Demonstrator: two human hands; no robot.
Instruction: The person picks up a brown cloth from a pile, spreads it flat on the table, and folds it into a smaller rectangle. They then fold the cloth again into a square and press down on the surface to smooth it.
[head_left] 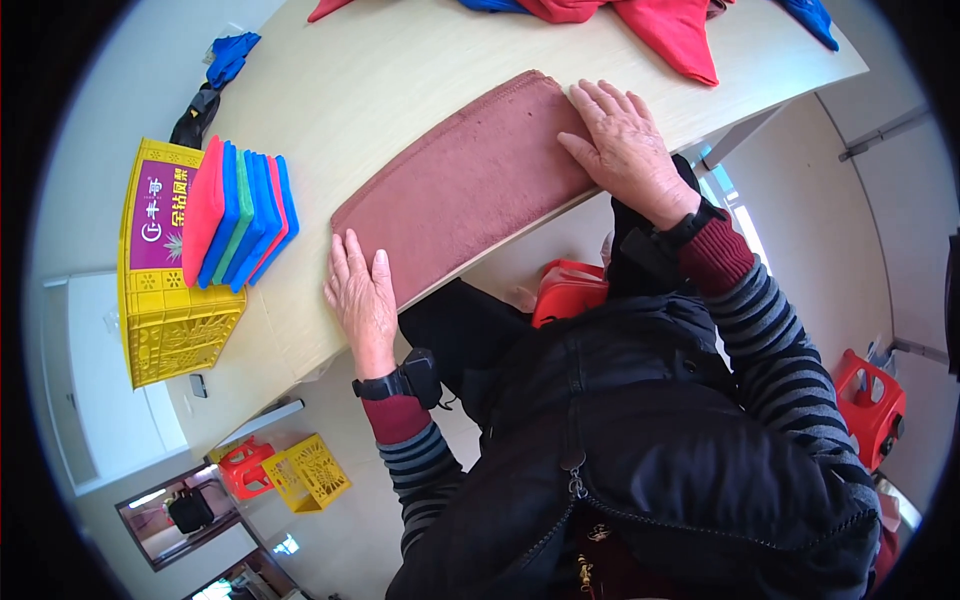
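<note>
A brownish-red cloth (455, 185), folded into a long strip, lies along the near edge of the pale table. It looks like a towel. My left hand (362, 297) rests flat at its left end, fingers stretched out. At the right end lies my right hand (622, 140), open, with its fingers spread and pointing away from me. Both hands touch the ends of the cloth without gripping it.
A stack of folded red, blue and green cloths (240, 215) stands at the left, beside a yellow plastic crate (185, 325). Loose red cloths (665, 40) lie at the table's far side. Below are a red stool (870, 405) and another yellow crate (308, 473).
</note>
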